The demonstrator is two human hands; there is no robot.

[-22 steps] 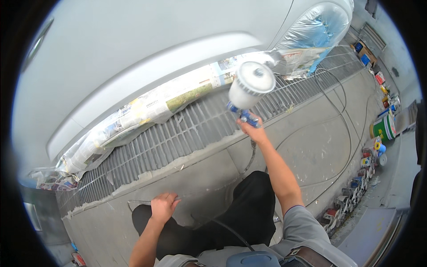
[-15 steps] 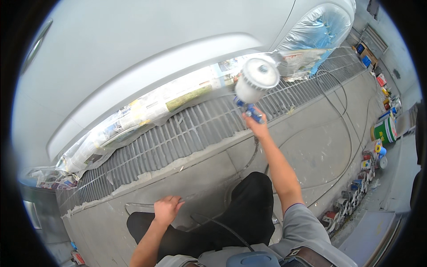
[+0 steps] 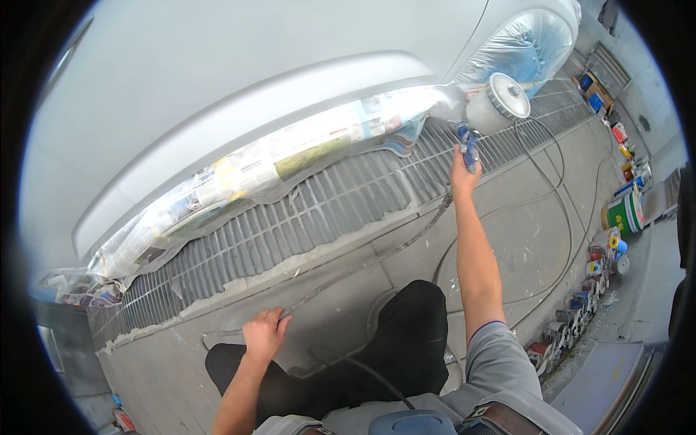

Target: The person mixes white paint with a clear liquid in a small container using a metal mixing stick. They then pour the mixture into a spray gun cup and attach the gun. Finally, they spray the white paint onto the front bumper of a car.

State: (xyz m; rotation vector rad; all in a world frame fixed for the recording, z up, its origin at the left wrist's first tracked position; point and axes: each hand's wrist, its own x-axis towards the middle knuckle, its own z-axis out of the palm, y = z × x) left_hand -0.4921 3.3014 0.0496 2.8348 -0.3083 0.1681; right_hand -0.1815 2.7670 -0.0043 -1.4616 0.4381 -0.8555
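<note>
My right hand, arm stretched forward and right, is closed round the handle of a blue paint spray gun. A translucent white paint cup with a round lid sits on top of the gun, tilted. The gun faces the lower edge of a light grey car door panel, with pale mist by its nozzle. From its handle an air hose runs down and left to my left hand, which is closed on it above my left knee. Newspaper masking covers the sill below the panel.
Plastic film covers the wheel at the far right. A metal floor grate runs beneath the car. More hose loops over the floor on the right. Several cans and a green bucket line the right wall.
My right hand has moved the spray gun to the right along the sill, toward the wrapped wheel. The hose between my hands now stretches straighter. My left hand has shifted slightly left and down.
</note>
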